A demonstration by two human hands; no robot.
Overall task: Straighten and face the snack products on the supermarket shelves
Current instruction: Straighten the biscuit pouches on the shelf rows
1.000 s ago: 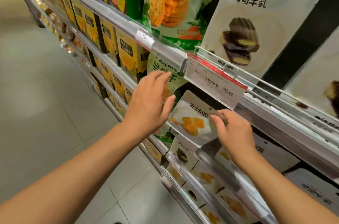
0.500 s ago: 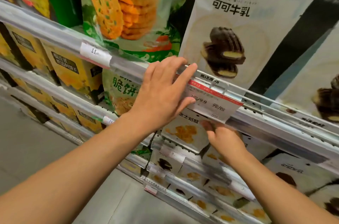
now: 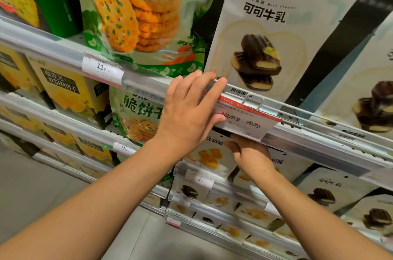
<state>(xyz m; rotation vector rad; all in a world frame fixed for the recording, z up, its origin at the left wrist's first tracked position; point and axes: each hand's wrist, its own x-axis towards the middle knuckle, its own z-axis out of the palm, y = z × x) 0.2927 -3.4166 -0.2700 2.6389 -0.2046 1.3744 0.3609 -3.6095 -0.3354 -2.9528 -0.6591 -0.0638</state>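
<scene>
Resting flat on sale tag (image 3: 244,118), left hand (image 3: 187,113) fingers straight; right hand (image 3: 252,156) pinching cheese snack pouch (image 3: 209,157).

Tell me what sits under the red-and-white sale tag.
Under the sale tag the right hand reaches in at a white cheese-snack pouch. The tag and shelf rail cover its fingertips and the pouch's top, so its grip cannot be seen.
</scene>
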